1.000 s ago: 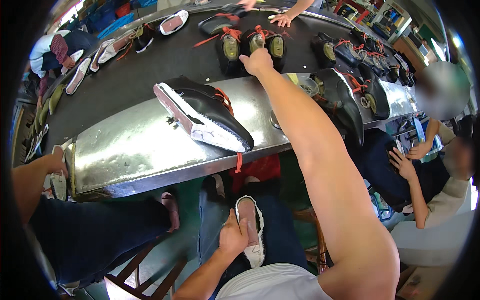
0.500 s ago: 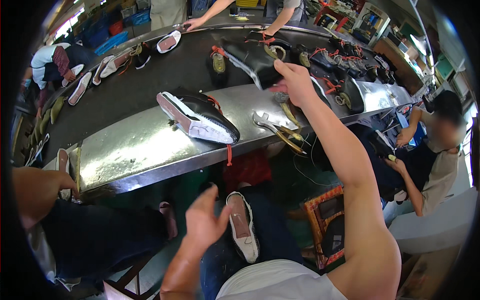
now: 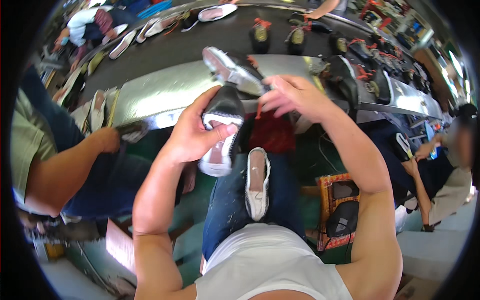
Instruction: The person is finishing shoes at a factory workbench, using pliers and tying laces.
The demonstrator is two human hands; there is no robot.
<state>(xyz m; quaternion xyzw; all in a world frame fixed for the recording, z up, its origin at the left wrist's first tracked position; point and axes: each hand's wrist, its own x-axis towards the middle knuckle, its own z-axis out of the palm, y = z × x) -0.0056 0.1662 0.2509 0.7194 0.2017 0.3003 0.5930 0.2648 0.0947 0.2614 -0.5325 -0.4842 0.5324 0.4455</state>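
- White is rimming the shoe (image 3: 258, 187) lying sole-up on my lap.
- My left hand (image 3: 192, 135) is gripping a black shoe (image 3: 222, 107) before the near edge of the metal bench (image 3: 165, 82).
- My right hand (image 3: 295, 97) is hovering, fingers loosely parted, beside another shoe (image 3: 234, 74) at that edge.

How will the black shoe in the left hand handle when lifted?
Probably stiff: the black shoe looks full and rounded in the grip of the left hand. Its black surface has a sheen, so it might slip. Being long, it may tilt if held by one end.
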